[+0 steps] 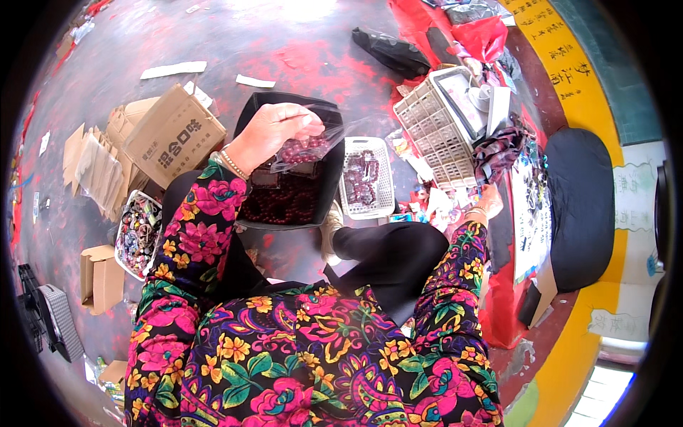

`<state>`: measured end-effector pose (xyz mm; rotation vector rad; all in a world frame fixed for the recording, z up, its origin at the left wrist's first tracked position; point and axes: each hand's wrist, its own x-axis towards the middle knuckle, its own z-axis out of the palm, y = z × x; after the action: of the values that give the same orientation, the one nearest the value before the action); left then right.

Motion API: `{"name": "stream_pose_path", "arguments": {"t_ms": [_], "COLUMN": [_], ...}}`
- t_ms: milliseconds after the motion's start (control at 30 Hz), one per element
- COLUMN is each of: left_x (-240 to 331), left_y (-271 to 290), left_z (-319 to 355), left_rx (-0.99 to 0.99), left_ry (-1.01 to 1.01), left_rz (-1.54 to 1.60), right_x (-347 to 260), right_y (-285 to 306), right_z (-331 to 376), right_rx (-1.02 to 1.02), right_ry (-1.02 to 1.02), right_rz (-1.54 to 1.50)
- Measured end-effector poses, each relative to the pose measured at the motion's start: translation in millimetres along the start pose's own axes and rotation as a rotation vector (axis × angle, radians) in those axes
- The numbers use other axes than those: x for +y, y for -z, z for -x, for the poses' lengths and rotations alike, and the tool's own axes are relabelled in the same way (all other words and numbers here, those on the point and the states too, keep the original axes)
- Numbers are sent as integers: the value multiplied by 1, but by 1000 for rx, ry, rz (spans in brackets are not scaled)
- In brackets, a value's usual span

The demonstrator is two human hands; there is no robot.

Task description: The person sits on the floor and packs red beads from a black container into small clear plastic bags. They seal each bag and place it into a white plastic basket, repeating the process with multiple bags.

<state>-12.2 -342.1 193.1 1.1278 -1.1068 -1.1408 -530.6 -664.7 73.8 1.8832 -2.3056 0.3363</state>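
Bead bag [304, 151] above black bin's rim [334, 167]

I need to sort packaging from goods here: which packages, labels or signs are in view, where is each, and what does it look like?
Clear bag: in the left hand, small, holding dark red beads.
Printed carton: left of that hand, brown, tilted, dark print.
Flat cartons: further left, brown, stacked.
Open carton: lower left floor, small, brown.
Yellow band: upper right, curved, dark lettering.
Paper signs: right edge, pale sheets.
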Motion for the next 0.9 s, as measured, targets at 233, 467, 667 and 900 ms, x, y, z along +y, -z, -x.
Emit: {"name": "stream_pose_path", "arguments": {"t_ms": [233,467,667,900], "left_x": [0,-2,-2,4], "left_y": [4,1,4,-2], "left_z": [5,4,5,10], "left_rx": [31,28,31,25], "left_ry": [-14,-21,-17,-22], "left_rz": [0,41,35,143], "right_x": [-18,-47,-100,-225], "right_y": [16,56,86,160], "right_z": [13,29,25,104], "right_rx": [41,267,86,-690], "right_ry": [112,119,106,249], "right_rz": [-124,176,-463,-1554]}}
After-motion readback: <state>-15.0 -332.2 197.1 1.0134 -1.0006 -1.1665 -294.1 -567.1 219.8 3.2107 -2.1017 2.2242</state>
